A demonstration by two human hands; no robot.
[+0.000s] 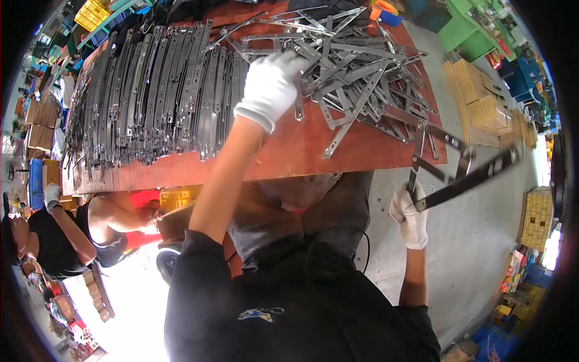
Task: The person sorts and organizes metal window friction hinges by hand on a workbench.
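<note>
My right hand (410,217), in a white glove, grips a dark metal hinged linkage (464,178) by one end. The linkage is spread open beyond the table's right edge, its bars blurred by motion. Over the table, my left hand (271,87), also gloved in white, reaches to the near-left side of a loose pile of metal linkages (356,66). Its fingers are curled among the bars there, and what lies between them is hidden. A metal bar (298,108) shows just below those fingers. Left of this hand, folded metal linkages (163,90) lie side by side in a long row.
The red table (277,158) has its near edge close to my body. An orange and blue round item (386,12) sits at its far right. Cardboard boxes (482,102) stand on the floor at right. At left, another person (72,235) sits wearing a white glove.
</note>
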